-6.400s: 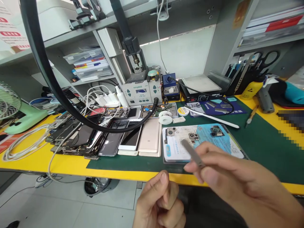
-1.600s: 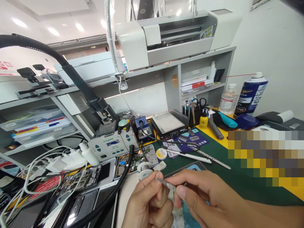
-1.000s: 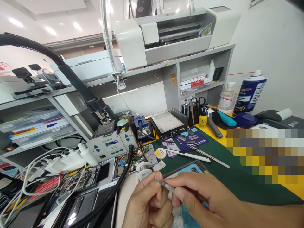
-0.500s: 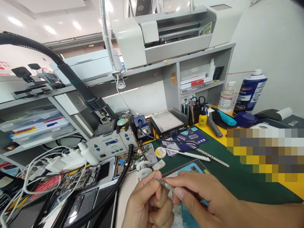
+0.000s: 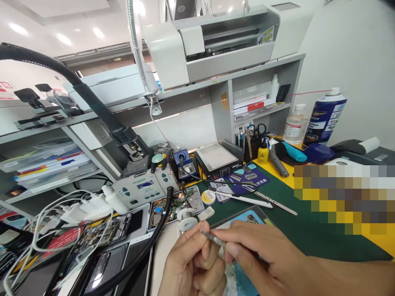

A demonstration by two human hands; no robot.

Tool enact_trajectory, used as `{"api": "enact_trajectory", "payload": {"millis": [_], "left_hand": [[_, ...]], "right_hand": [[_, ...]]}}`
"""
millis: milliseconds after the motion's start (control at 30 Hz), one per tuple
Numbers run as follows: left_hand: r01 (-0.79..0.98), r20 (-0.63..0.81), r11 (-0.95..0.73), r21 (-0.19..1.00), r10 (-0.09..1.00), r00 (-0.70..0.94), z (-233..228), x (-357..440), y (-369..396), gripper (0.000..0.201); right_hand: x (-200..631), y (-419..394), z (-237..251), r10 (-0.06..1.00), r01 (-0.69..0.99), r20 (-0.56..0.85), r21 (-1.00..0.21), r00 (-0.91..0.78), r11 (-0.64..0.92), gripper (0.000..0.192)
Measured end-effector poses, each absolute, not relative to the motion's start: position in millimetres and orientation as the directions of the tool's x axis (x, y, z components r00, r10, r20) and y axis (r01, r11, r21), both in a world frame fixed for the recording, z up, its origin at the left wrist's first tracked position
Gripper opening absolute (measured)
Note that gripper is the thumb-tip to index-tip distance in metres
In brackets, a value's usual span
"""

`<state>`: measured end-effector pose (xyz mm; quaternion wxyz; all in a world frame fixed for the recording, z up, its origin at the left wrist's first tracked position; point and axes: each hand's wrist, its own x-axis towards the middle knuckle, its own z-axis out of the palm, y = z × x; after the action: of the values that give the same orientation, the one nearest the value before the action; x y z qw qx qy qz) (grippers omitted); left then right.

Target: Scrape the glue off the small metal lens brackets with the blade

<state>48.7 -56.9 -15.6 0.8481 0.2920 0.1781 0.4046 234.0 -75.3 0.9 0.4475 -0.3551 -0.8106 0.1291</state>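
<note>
tweezers [image 5: 212, 239] sit pinched in the right hand [image 5: 262, 259], thumb and forefinger closed on the metal shaft, the thin tip pointing up and left toward the left hand [image 5: 193, 267]. left hand is curled with its fingers drawn together, thumb and forefinger tip meeting right at the tweezer tip; whether something tiny is held between them cannot be told. both hands hover low in the view, above the near edge of the green mat [image 5: 308, 230].

taking the green mat as the landmark: a blue-and-white pad [image 5: 247, 218] lies on its near left part, directly under the hands and partly hidden by them. a white solder spool [image 5: 188, 224] sits just off the mat's left edge, close beside the left thumb. a white stylus [image 5: 243, 199] lies across the mat's far part, with a thin metal strip [image 5: 274, 202] beside it. a small yellow-ringed tin [image 5: 208, 197] rests at the mat's far left corner. behind the mat stands a black hot plate [image 5: 217, 158], and left of that a grey rework station [image 5: 145, 187] with a thick black hose [image 5: 154, 242] running down past the mat's left side. opened phones [image 5: 105, 238] are piled left of the mat. a blue spray can [image 5: 324, 117] stands beyond the mat's far right.
</note>
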Motion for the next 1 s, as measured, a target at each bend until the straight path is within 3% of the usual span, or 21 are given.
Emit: {"api": "enact_trajectory", "payload": {"millis": [367,567,700,1000], "left_hand": [[-0.551,-0.095,0.522,0.651,0.776,0.624,-15.0,47.1,-56.3,0.050],[-0.567,-0.084,0.507,0.649,0.789,0.609,-14.4,48.4,-57.1,0.045],[-0.577,-0.073,0.481,0.660,0.805,0.589,-15.8,49.4,-58.1,0.045],[-0.559,-0.089,0.450,0.697,0.827,0.555,-18.0,48.4,-58.6,0.045]], "right_hand": [[237.3,-75.1,3.3,0.593,0.529,0.644,-0.326,-0.483,0.784,0.037],[232.1,-69.4,-5.5,0.575,0.435,0.730,-0.411,-0.369,0.801,0.031],[233.3,-70.6,-4.3,0.594,0.476,0.732,-0.413,-0.334,0.776,0.034],[235.8,-74.0,-3.8,0.501,0.552,0.737,-0.210,-0.453,0.807,0.036]]}}
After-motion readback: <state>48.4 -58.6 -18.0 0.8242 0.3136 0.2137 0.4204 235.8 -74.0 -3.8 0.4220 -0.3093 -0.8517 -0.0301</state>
